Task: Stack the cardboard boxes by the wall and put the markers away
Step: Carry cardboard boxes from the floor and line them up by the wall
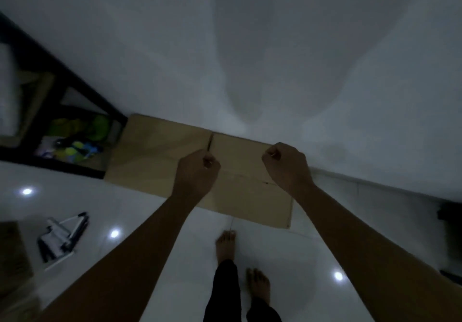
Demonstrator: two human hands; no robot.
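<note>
One box (160, 156) lies against the wall (275, 46), its top flaps closed with a seam running down the middle; whether more boxes sit under it cannot be told from above. Two hands hang over its top. The left hand (198, 169) is curled into a fist over the seam, and the right hand (287, 165) is curled the same way over the right flap; neither shows anything held, though the undersides of the fingers are hidden.

The markers (63, 238) lie in one loose heap on the floor (150, 209) to the left, well apart from the box; they are dark and white, overlapping and too blurred to count. Two bare feet stand on the floor just short of the box, the left foot (225, 245) ahead of the right foot (258, 284).

The floor is glossy white tile with three bright light spots reflected in it. The wall is plain white, with a shadow cast on it. A dark shelf (62, 91) stands left of the box, touching it, with green and blue items inside. The room is dim
</note>
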